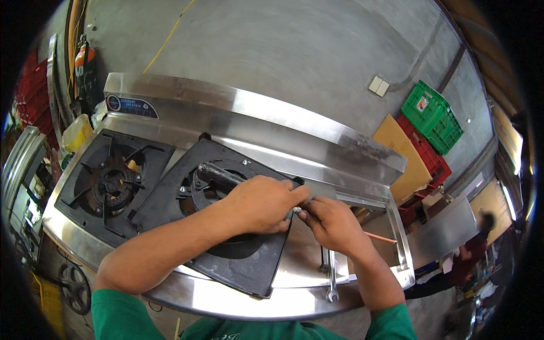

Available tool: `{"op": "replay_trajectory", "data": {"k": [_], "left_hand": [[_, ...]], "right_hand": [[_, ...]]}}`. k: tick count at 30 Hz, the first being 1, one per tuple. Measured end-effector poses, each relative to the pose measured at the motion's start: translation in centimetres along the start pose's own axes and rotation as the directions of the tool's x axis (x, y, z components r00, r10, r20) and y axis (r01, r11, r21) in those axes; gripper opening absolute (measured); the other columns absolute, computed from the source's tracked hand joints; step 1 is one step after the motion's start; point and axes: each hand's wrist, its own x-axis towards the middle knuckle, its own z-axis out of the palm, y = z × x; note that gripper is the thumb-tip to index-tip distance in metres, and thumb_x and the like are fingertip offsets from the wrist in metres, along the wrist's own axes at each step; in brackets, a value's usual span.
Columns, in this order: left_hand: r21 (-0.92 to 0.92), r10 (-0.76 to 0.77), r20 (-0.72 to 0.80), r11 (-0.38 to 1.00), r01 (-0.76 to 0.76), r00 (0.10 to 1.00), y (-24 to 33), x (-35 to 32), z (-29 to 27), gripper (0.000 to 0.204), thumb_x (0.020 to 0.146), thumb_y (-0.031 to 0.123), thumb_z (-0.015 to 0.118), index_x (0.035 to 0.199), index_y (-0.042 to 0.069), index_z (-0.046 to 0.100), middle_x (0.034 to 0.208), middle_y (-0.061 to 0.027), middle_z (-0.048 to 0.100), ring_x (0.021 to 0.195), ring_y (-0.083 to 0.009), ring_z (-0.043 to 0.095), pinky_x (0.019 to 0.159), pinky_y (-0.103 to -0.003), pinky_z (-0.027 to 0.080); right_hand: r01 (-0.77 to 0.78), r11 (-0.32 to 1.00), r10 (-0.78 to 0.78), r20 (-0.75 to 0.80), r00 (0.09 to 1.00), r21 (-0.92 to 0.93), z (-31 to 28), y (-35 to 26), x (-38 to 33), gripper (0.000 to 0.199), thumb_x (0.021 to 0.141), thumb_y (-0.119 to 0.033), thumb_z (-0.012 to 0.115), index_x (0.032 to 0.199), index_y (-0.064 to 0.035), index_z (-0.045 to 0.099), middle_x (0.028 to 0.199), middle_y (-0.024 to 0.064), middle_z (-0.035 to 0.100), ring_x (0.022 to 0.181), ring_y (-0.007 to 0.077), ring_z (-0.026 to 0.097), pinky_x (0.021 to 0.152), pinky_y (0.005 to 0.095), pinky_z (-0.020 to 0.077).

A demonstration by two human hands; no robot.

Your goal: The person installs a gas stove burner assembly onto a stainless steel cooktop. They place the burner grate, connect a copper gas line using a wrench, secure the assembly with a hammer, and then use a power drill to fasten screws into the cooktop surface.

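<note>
A black metal burner plate (249, 273) lies tilted askew on the steel stove top (306, 263). A dark burner with a thick pipe-like arm (218, 173) sits over its round opening. My left hand (263, 204) reaches across the plate, its fingers curled at the right edge, partly hiding what they grip. Close beside it, my right hand (331, 222) pinches a small silvery metal fitting (296, 209) between thumb and fingers. Below my right hand, an open-end wrench (332, 283) and a second, darker wrench (324, 262) lie on the steel.
To the left, another black burner grate (110, 184) sits on the stove. A copper tube (379, 237) shows in the frame opening at right. The steel backsplash (255, 107) runs along the wall. Green crate (432, 116), cardboard and a person (470, 252) are off to the right.
</note>
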Motion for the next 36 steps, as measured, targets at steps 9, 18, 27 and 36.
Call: {"op": "replay_trajectory", "data": {"k": [9, 18, 27, 36], "left_hand": [[0.031, -0.022, -0.012, 0.999, 0.023, 1.0, 0.2, 0.0, -0.5, 0.043, 0.078, 0.03, 0.076, 0.107, 0.01, 0.052, 0.089, -0.014, 0.063, 0.082, -0.0385, 0.067, 0.071, -0.049, 0.054], [0.05, -0.047, -0.009, 0.998, 0.048, 0.999, 0.6, 0.2, -0.4, 0.039, 0.078, 0.03, 0.075, 0.102, 0.009, 0.053, 0.09, -0.0138, 0.064, 0.082, -0.0388, 0.067, 0.071, -0.049, 0.055], [0.055, -0.061, 0.045, 0.997, 0.058, 0.997, 1.0, 0.2, -0.7, 0.043, 0.077, 0.026, 0.076, 0.109, 0.009, 0.052, 0.094, -0.0133, 0.065, 0.084, -0.0372, 0.068, 0.074, -0.049, 0.054], [0.056, -0.031, -0.025, 0.998, 0.032, 0.999, 0.6, 0.2, -0.4, 0.04, 0.077, 0.031, 0.075, 0.102, 0.008, 0.054, 0.09, -0.0139, 0.063, 0.081, -0.0392, 0.066, 0.07, -0.049, 0.054]], "right_hand": [[0.0, 0.997, 0.007, -0.094, 0.996, 0.074, -1.1, -0.6, 0.3, 0.022, 0.085, -0.018, 0.073, 0.093, -0.0002, 0.063, 0.089, 0.0194, 0.06, 0.081, 0.0426, 0.06, 0.073, 0.0496, 0.0481], [0.035, 0.992, -0.02, -0.123, 0.992, 0.121, 0.3, 0.0, 0.1, 0.017, 0.086, -0.014, 0.073, 0.091, 0.0011, 0.065, 0.085, 0.0186, 0.06, 0.079, 0.041, 0.06, 0.068, 0.047, 0.0462], [-0.023, 0.977, 0.02, 0.02, 1.0, 0.212, -0.4, 0.6, 0.8, 0.019, 0.088, -0.013, 0.07, 0.098, 0.0024, 0.066, 0.089, 0.0214, 0.064, 0.081, 0.0384, 0.064, 0.071, 0.0438, 0.0499], [-0.002, 0.989, 0.014, -0.085, 0.996, 0.148, -0.4, -0.4, 0.3, 0.016, 0.083, -0.006, 0.074, 0.092, 0.0032, 0.065, 0.094, 0.0186, 0.061, 0.082, 0.0379, 0.065, 0.071, 0.043, 0.0529]]}}
